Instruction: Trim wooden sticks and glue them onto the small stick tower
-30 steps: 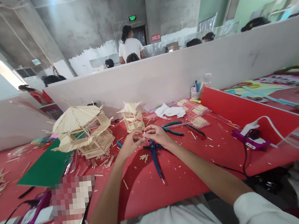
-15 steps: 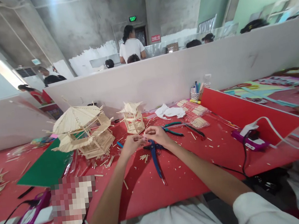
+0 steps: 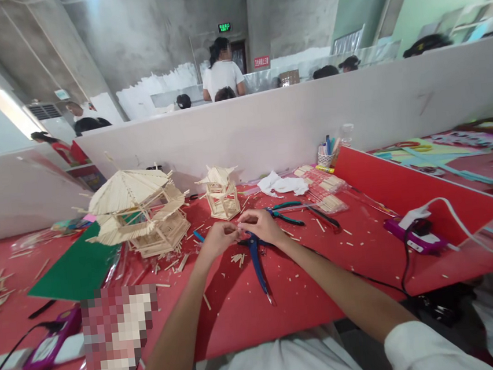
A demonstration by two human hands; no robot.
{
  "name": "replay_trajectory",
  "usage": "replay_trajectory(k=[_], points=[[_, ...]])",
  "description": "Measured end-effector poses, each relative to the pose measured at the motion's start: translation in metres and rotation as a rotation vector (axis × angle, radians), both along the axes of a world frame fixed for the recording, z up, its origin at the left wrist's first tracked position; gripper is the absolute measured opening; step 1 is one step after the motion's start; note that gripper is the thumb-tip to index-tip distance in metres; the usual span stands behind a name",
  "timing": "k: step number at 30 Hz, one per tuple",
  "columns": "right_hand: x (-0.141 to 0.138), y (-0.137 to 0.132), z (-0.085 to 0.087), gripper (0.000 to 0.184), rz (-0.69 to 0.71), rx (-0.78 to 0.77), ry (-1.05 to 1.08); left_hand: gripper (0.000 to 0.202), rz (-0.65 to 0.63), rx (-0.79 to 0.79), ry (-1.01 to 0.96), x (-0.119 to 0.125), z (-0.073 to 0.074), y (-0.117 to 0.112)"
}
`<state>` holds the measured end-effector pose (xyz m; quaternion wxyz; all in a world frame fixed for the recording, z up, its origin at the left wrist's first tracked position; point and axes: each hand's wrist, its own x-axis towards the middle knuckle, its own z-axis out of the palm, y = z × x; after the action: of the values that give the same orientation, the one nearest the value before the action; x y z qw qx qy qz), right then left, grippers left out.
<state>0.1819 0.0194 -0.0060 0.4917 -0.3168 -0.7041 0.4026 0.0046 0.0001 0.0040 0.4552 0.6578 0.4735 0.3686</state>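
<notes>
My left hand (image 3: 221,237) and my right hand (image 3: 261,225) meet fingertip to fingertip above the red table, both pinched closed. Whatever lies between the fingertips is too small to make out. Just below them rests a blue-handled tool (image 3: 258,268), its head partly hidden by my hands. Behind my hands stands a small pavilion model (image 3: 222,196) made of wooden sticks. A larger stick pavilion (image 3: 140,212) with a broad roof is to the left. Pliers with green handles (image 3: 288,214) lie beyond my right hand.
Stick offcuts (image 3: 238,259) litter the red tabletop (image 3: 229,326). A green board (image 3: 74,271) and a purple power strip (image 3: 55,343) lie left; another purple power strip (image 3: 415,235) sits by a red board (image 3: 413,192) at right. Behind runs a white partition (image 3: 267,130), with people beyond it.
The camera view has shifted slightly. My hands stay together over the blue-handled tool, the fingertips moving only a little. The things on the table have not moved.
</notes>
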Motion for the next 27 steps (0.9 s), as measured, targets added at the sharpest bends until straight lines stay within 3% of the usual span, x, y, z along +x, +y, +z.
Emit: replay_trajectory(k=[12, 27], points=[[0.002, -0.005, 0.007, 0.018, -0.039, 0.015, -0.005, 0.040, 0.064, -0.057, -0.086, 0.006, 0.000, -0.003], [0.002, -0.003, 0.005, 0.019, 0.008, -0.020, -0.005, 0.042, 0.044, 0.086, 0.004, 0.000, -0.009, 0.003]])
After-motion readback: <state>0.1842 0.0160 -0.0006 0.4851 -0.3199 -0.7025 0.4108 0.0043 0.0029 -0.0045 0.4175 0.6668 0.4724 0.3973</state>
